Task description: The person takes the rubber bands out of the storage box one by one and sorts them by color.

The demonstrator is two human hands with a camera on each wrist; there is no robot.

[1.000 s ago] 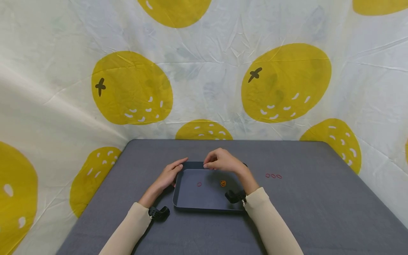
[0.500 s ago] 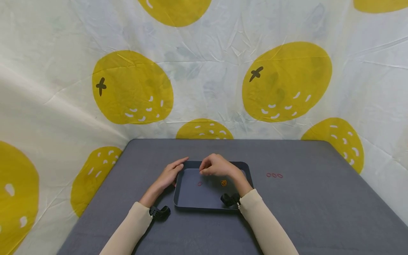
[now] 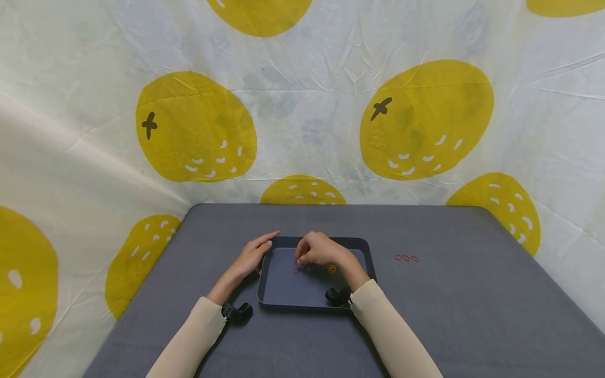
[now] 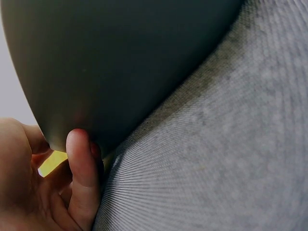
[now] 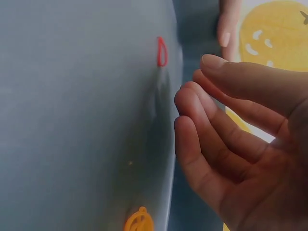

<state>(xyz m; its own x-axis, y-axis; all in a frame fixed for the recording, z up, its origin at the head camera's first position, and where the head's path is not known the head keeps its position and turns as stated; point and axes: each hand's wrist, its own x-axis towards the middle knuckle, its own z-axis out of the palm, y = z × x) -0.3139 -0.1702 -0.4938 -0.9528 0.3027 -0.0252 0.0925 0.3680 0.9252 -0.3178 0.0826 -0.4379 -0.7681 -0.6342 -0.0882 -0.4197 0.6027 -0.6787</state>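
Note:
A dark grey tray [image 3: 283, 300] rests on the table. My left hand [image 3: 247, 261] holds its left wall near the far corner; in the left wrist view one finger [image 4: 82, 159] presses the outside. Over the tray hovers my right hand [image 3: 319, 249], fingers loosely bent and thumb close to the index finger, with nothing seen between them. Just below its fingertips lies a thin red rubber band [image 3: 296, 270], also in the right wrist view as a red loop [image 5: 162, 52]. Several orange rubber bands [image 3: 332, 269] lie bunched in the tray under the right hand.
Three red rubber bands [image 3: 406, 258] lie in a row on the grey table [image 3: 472, 304], right of the tray. Behind the table hangs a white curtain [image 3: 307, 121] printed with yellow fruit. Each wrist wears a black camera [image 3: 238, 313].
My right hand has moved left and nearer, down from the tray's far rim toward the red rubber band inside. The left hand stays on the tray.

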